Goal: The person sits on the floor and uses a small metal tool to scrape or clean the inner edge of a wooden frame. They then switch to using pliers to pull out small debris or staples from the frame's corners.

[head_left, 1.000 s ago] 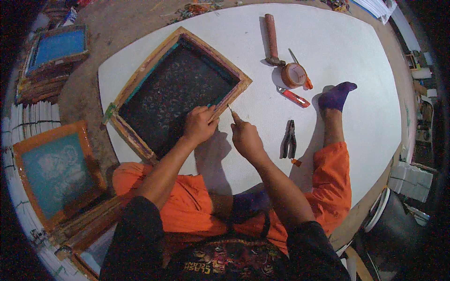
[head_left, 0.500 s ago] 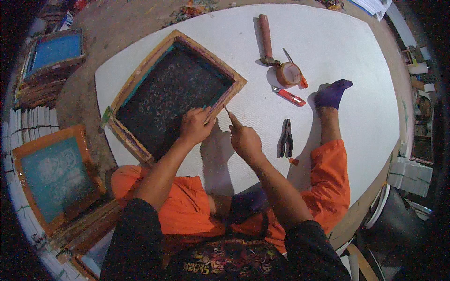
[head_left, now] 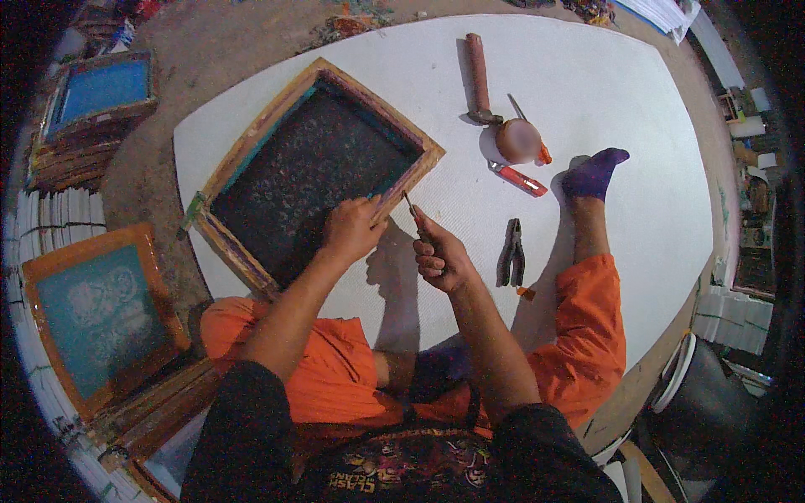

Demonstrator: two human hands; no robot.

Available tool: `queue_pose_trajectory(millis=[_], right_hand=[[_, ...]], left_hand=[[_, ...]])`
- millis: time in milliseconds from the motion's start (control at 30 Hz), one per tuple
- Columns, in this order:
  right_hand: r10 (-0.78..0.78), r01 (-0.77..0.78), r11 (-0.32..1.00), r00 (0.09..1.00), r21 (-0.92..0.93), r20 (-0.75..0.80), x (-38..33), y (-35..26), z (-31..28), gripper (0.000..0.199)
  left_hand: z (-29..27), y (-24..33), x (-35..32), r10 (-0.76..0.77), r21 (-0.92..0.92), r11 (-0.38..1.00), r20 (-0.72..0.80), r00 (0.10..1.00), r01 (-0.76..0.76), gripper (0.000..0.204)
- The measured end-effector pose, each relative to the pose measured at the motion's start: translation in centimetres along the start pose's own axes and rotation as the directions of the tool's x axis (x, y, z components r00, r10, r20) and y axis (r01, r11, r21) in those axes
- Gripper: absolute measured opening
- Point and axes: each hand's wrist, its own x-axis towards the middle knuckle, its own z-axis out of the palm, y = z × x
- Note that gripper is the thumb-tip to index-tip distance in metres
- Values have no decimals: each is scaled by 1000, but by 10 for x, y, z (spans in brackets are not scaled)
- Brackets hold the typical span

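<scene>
A wooden screen-printing frame (head_left: 251, 126) with dark mesh lies tilted at the left of the white board. My left hand (head_left: 352, 226) grips its near right rail, the fingers bent over the wood. In my right hand (head_left: 440, 256) is a slim tool (head_left: 410, 203) with a thin metal tip; the fist hides most of its handle, and I cannot make out its exact kind. The tip points up and left, close beside the rail; whether it touches is unclear. Black-handled pliers (head_left: 511, 251) lie to the right of this hand.
Beyond the pliers lie a red utility knife (head_left: 518, 179), a brown tape roll (head_left: 513, 141) and a hammer (head_left: 476, 75). My socked foot (head_left: 594, 174) rests on the white board (head_left: 654, 251). More screen frames (head_left: 101, 310) and paper stacks (head_left: 63, 210) stand at the left.
My right hand has turned, so its curled fingers now show, and the tool's tip is steeper. My left hand keeps its hold on the frame.
</scene>
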Motion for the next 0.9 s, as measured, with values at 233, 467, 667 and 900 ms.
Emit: queue_pose_trajectory(millis=[233,467,667,900], right_hand=[[-391,200,784,894,-587,-218,-13,-4,17,50],[-656,218,405,746,-888,-116,10,-70,47,54],[-656,237,362,752,-902,-66,56,-113,83,55],[-593,239,480,798,-844,-111,75,-80,105,45]], left_hand=[[-3,-1,-9,-35,121,992,71,997,26,46],[8,-32,-13,58,27,998,54,997,-59,41],[-21,-39,-22,-64,-56,996,69,996,68,39],[-20,-34,-17,-76,8,997,-35,996,77,29]])
